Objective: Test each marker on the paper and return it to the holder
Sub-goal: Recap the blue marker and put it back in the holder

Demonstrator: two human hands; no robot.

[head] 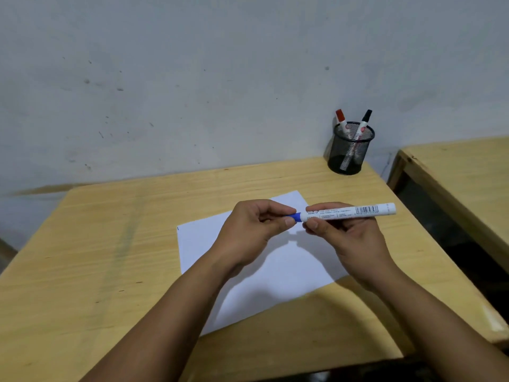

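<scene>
Blue-capped white marker [348, 212] held level over smooth paper [275, 260]: left hand [253, 230] pinches cap, right hand [347, 235] grips barrel.

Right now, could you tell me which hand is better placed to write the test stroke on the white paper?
Right hand: it grips the white marker barrel, over the white paper sheet. The left hand only pinches the blue cap.

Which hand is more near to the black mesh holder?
Right. The right hand holds the marker barrel above the paper, in front of the mesh holder. The left hand, pinching the blue cap, is farther left.
</scene>
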